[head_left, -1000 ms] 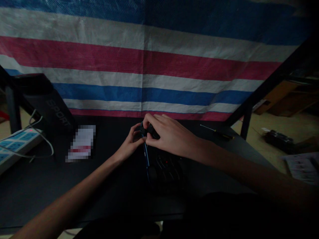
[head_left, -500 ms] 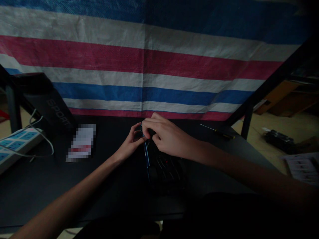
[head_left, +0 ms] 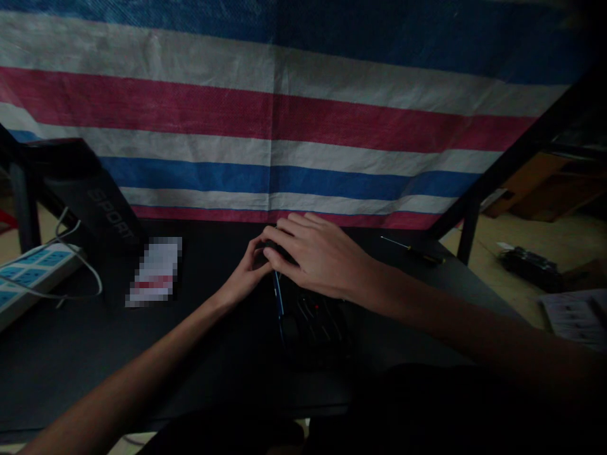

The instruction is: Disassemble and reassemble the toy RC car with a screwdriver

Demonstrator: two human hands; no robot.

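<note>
A black toy car [head_left: 315,322] with a blue edge along its left side lies on the dark table, its length pointing away from me. My left hand [head_left: 246,268] grips its far left corner, thumb below and fingers curled above. Over the far end lies my right hand [head_left: 320,256], its fingers bent across the top and the thumb reaching to the left hand's fingertips. The two hands cover the far part of the car, so what lies under the fingers is hidden.
A screwdriver [head_left: 412,250] lies at the table's right. On the left stand a white power strip [head_left: 42,278] with a cable, a black box marked SPORT [head_left: 104,208] and a blurred-out pale item [head_left: 155,272]. A striped sheet [head_left: 270,126] hangs behind the table.
My right hand has gone from a pinch with bent fingers to a flatter hold, fingers spread across the car's far end. My left hand has hardly moved.
</note>
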